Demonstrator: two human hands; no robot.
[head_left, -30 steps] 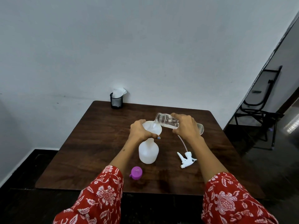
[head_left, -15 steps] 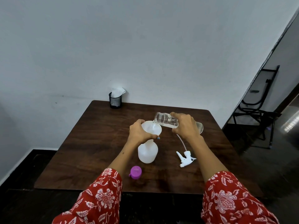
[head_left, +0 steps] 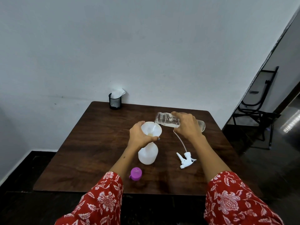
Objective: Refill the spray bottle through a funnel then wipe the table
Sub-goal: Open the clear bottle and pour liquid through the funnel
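The table (head_left: 90, 143) fills the middle of the frame. The bottle (head_left: 148, 154) stands upright there with the funnel (head_left: 152, 129) on top. The left hand (head_left: 140, 135) grips the funnel. The right hand (head_left: 186, 125) grips the jar (head_left: 167, 120), lying sideways, its mouth at the funnel's right rim.
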